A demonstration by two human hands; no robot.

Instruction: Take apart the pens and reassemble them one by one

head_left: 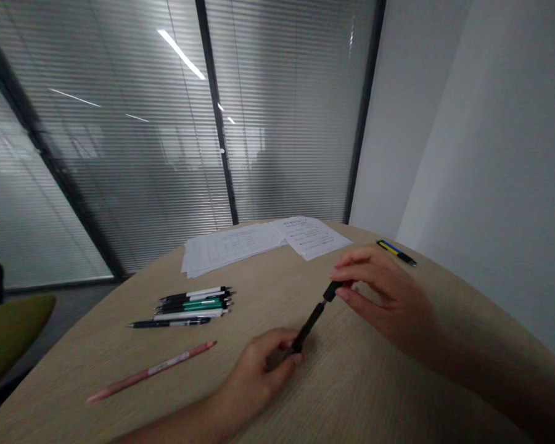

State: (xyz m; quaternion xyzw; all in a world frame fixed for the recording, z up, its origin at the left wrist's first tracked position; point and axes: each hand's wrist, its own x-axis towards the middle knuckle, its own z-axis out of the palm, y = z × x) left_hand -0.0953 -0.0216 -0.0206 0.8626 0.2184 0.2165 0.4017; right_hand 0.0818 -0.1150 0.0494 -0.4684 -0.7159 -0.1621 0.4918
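Note:
Both my hands hold one black pen (312, 322) just above the wooden table (361, 394). My left hand (263, 370) is closed around its lower end, near the table top. My right hand (383, 296) pinches the pen's upper end between thumb and fingertips. The pen slants up from lower left to upper right between the two hands.
A row of several pens (195, 301) lies left of my hands, with a dark pen (169, 322) in front of it. A pink pencil (152, 370) lies nearer the table's edge. Paper sheets (259, 242) sit at the back, a yellow-and-blue pen (396, 251) at the right. A green chair (4, 327) stands at left.

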